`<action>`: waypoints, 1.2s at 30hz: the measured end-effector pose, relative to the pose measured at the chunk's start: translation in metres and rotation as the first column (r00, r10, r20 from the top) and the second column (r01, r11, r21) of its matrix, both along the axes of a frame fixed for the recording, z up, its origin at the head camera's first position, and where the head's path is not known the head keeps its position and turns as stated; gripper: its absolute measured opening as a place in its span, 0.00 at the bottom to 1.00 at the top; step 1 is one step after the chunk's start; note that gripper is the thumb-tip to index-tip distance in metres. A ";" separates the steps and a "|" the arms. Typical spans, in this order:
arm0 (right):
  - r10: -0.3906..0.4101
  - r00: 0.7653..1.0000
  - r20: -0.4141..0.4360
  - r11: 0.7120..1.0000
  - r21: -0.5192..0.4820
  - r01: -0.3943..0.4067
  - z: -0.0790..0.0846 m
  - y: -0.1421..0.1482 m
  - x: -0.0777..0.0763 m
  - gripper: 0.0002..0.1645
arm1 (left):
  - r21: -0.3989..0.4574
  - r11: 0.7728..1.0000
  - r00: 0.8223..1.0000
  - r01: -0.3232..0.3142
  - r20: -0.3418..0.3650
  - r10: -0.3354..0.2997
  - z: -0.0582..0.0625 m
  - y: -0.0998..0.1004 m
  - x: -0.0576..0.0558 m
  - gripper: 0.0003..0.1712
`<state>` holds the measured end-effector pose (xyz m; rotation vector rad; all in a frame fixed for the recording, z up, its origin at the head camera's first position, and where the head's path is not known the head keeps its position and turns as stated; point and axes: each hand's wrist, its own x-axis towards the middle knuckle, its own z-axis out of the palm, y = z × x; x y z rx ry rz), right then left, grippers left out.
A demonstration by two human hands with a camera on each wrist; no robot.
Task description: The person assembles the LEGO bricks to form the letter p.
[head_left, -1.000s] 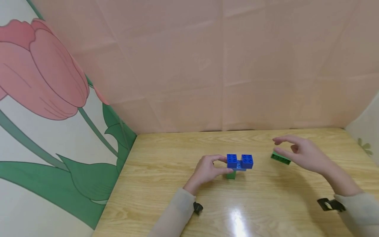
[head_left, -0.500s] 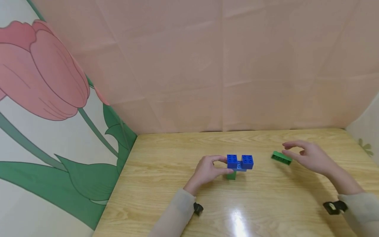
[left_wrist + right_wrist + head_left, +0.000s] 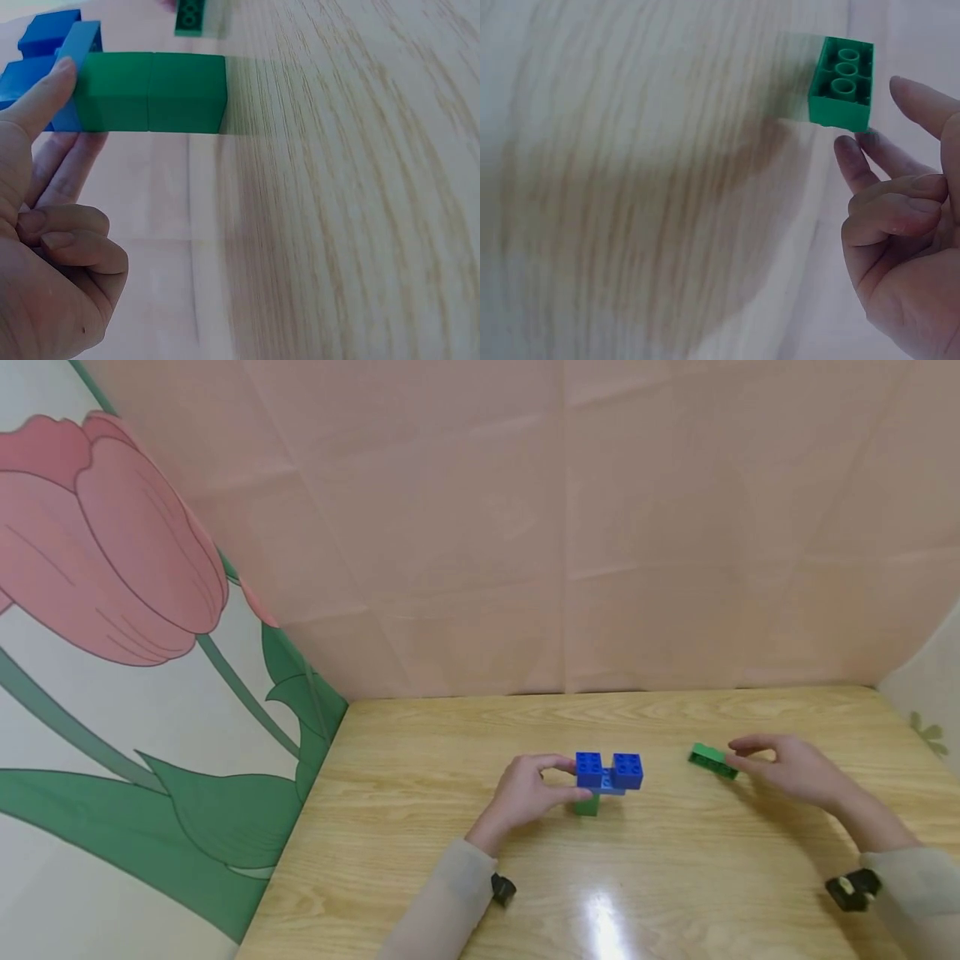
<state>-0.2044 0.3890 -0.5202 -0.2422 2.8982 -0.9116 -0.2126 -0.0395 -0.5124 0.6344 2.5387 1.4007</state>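
Observation:
My left hand [image 3: 528, 789] pinches a small toy-brick structure between thumb and fingers. Two dark blue bricks [image 3: 627, 771] sit on top, with a gap between them, on a lighter blue brick [image 3: 67, 109]. Beneath that come two green bricks [image 3: 187, 94], joined in a column that stands on the table. Off to the right, a longer green brick [image 3: 710, 760] lies on its side, its hollow underside with round tubes showing in the right wrist view. My right hand [image 3: 798, 768] is at this brick's right end, thumb and forefinger spread apart, the other fingers curled.
The wooden table [image 3: 420, 743] ends at a pink cloth [image 3: 465, 568] hanging along its back edge. A wall panel with a painted tulip [image 3: 135, 543] borders the left side. A pale wall [image 3: 926, 677] stands at the right.
My right hand has drawn back to the right from over the green brick and lowered to its right end. My left hand keeps its grip on the brick structure, nearly still.

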 end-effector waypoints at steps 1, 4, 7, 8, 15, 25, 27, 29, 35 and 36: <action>-0.002 1.000 0.010 1.000 -0.001 0.002 -0.001 0.000 0.000 0.36 | 0.001 1.000 1.000 0.000 0.002 0.000 0.000 0.000 0.000 0.24; 0.005 1.000 0.029 1.000 -0.006 -0.005 -0.005 0.001 0.000 0.36 | 0.009 1.000 1.000 0.001 0.008 -0.001 0.000 0.000 0.000 0.24; 0.017 0.999 0.037 1.000 -0.013 -0.017 -0.008 0.002 0.000 0.35 | 0.015 1.000 1.000 0.001 0.012 -0.002 0.000 0.000 0.000 0.23; 0.021 0.999 0.036 1.000 -0.012 -0.021 -0.008 0.003 0.000 0.34 | 0.017 1.000 1.000 0.002 0.011 -0.002 0.001 0.000 0.000 0.23; 0.025 0.999 0.028 1.000 -0.013 -0.025 -0.012 0.001 0.001 0.31 | 0.014 1.000 1.000 -0.003 0.015 0.003 0.001 0.000 0.000 0.23; 0.037 0.998 -0.060 0.999 -0.009 -0.037 -0.011 -0.007 0.002 0.23 | 0.010 1.000 1.000 -0.008 0.016 0.007 0.000 -0.001 0.001 0.23; 0.044 0.997 -0.063 0.999 -0.027 -0.046 -0.012 -0.008 0.003 0.21 | 0.012 1.000 1.000 -0.008 0.016 0.008 0.000 -0.001 0.001 0.23; 0.047 0.997 -0.062 0.998 -0.049 -0.050 -0.012 -0.009 0.004 0.21 | 0.014 1.000 1.000 -0.008 0.017 0.008 0.000 -0.001 0.001 0.23; 0.050 0.998 -0.041 0.996 -0.078 -0.053 -0.016 -0.013 0.005 0.22 | 0.014 1.000 1.000 -0.016 0.024 0.015 0.002 -0.001 0.002 0.22; 0.050 0.998 -0.038 0.996 -0.078 -0.053 -0.016 -0.013 0.005 0.22 | 0.014 1.000 1.000 -0.016 0.024 0.016 0.002 -0.001 0.002 0.22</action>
